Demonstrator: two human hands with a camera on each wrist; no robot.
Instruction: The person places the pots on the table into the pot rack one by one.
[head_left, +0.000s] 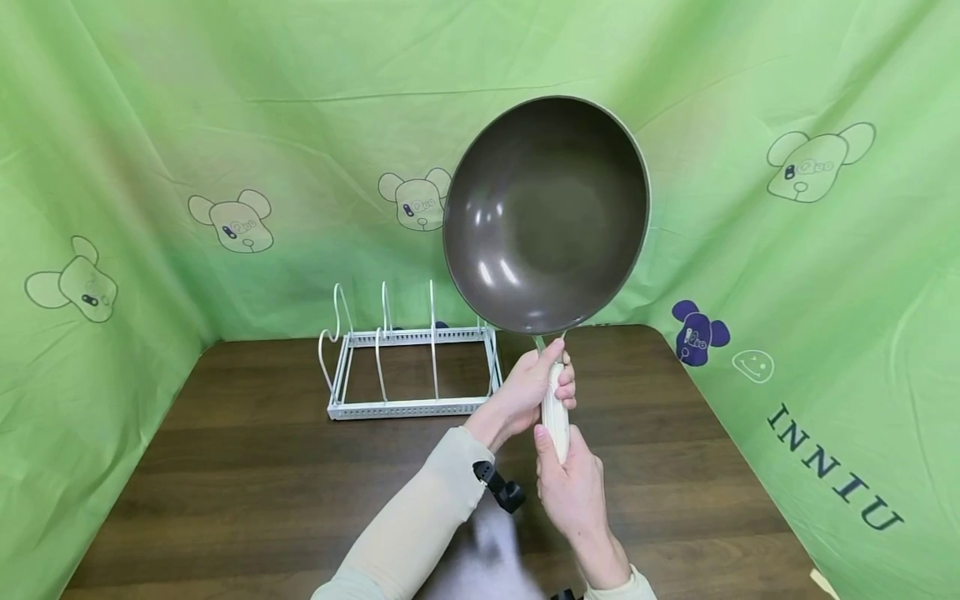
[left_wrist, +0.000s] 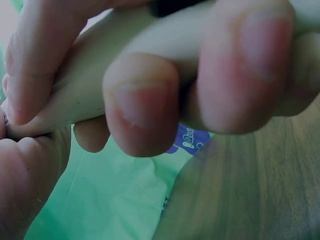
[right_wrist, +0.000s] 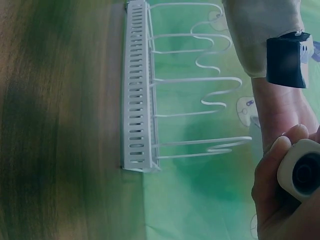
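Note:
A deep dark-brown frying pan (head_left: 547, 212) is held up over the table, its inside facing me and its pale handle (head_left: 555, 412) pointing down. My left hand (head_left: 528, 383) grips the upper part of that handle, close below the pan. Lower down, my right hand (head_left: 573, 487) wraps around the handle's end. Curled left fingers (left_wrist: 142, 107) show around the handle in the left wrist view. The handle's hollow end (right_wrist: 300, 170) sticks out of the right hand in the right wrist view.
On the brown wooden table (head_left: 247, 483) stands a white metal pan rack (head_left: 408, 408) with upright wire dividers, left of the hands. Green cloth (head_left: 322, 67) printed with cartoon heads hangs behind and along both sides. A black wrist camera (head_left: 498, 486) sits on the left sleeve.

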